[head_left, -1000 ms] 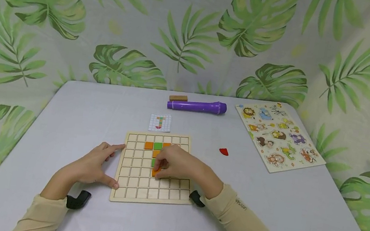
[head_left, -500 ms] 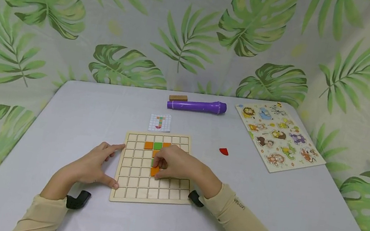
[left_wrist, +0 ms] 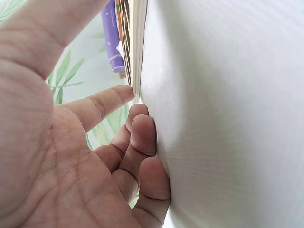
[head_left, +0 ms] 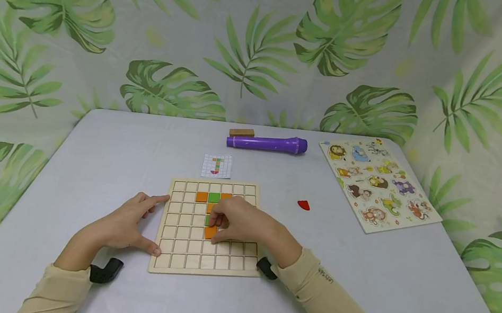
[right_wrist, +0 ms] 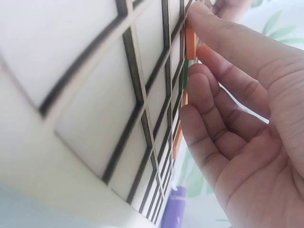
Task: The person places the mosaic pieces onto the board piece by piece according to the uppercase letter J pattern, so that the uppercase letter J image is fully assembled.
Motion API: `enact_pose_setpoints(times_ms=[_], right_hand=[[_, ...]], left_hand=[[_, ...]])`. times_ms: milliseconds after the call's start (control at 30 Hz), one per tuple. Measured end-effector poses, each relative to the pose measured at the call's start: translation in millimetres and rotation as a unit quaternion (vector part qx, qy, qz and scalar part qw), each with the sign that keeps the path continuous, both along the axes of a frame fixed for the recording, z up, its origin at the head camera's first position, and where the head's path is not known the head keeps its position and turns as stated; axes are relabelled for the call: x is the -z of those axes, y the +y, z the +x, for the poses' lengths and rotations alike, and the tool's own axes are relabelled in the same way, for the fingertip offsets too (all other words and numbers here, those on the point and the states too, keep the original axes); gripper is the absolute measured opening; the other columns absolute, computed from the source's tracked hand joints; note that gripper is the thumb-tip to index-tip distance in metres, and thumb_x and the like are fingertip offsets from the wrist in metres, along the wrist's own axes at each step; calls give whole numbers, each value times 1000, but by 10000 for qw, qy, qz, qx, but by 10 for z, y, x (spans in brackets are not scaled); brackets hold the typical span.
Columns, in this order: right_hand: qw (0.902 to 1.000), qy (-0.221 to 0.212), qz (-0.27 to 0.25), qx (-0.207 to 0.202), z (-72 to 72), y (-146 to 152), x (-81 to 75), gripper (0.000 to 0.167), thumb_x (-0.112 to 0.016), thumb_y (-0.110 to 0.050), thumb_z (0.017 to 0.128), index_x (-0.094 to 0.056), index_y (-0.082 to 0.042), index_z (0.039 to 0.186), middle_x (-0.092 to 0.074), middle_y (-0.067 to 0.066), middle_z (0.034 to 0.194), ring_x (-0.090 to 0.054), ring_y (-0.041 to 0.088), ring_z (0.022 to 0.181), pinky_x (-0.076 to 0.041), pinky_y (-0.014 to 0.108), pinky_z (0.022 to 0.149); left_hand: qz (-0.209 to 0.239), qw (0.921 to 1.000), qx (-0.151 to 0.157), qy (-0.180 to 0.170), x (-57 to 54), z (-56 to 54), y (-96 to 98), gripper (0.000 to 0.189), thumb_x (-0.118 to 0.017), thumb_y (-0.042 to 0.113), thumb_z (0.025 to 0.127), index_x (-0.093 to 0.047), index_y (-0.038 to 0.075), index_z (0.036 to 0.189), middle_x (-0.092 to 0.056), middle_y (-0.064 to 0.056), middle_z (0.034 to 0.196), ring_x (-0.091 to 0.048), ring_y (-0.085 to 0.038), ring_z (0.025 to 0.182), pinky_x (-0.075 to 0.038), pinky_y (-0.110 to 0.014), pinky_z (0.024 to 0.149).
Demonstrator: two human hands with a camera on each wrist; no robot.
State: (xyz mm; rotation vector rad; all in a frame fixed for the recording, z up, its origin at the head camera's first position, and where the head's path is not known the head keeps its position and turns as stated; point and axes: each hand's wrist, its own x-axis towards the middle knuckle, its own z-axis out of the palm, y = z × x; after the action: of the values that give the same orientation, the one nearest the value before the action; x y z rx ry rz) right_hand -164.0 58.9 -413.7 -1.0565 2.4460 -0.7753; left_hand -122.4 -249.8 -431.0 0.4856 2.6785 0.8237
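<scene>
A wooden grid board point(head_left: 182, 247) lies on the table with orange and green square tiles in some of its cells. My right hand point(head_left: 242, 222) is over the board, thumb and index finger at the lowest orange tile point(head_left: 210, 232), pinching it at its edges. In the right wrist view the thumb touches that orange tile point(right_wrist: 191, 43), and the other fingers curl beside the tiles further up. My left hand point(head_left: 123, 221) spans the board's left edge, index fingertip and thumb touching it. The left wrist view has its index fingertip point(left_wrist: 127, 92) against the board's side.
Behind the board lies a small printed pattern card point(head_left: 217, 166). Further back are a purple microphone-shaped tube point(head_left: 267, 144) and a small wooden block point(head_left: 242, 132). A red quarter-round piece point(head_left: 304, 205) lies to the right, before an animal puzzle board point(head_left: 379, 185).
The lowest orange tile has shifted slightly left and now sits squarer in its column, with more of it showing. The right fingers moved slightly with it; the left hand stays put.
</scene>
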Motion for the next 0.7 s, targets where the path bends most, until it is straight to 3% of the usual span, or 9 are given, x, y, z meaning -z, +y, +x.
enact_pose_setpoints(times_ms=[500, 700], right_hand=[[9978, -341, 132, 547, 21, 354, -160, 15, -89, -14, 90, -76, -10, 97, -69, -1, 92, -60, 13, 85, -53, 25, 79], [9992, -240, 89, 315, 7, 366, -125, 14, -87, -15, 91, -77, -10, 99, -68, -1, 93, -59, 12, 86, -51, 22, 79]], left_hand=[[-49, 10000, -5, -55, 19, -16, -3, 129, -103, 49, 64, -36, 13, 167, -51, -13, 128, -48, -24, 111, -45, -42, 94], [-71, 10000, -19, -64, 9, -26, -8, 129, -103, 48, 64, -35, 13, 168, -51, -13, 127, -47, -24, 109, -43, -41, 92]])
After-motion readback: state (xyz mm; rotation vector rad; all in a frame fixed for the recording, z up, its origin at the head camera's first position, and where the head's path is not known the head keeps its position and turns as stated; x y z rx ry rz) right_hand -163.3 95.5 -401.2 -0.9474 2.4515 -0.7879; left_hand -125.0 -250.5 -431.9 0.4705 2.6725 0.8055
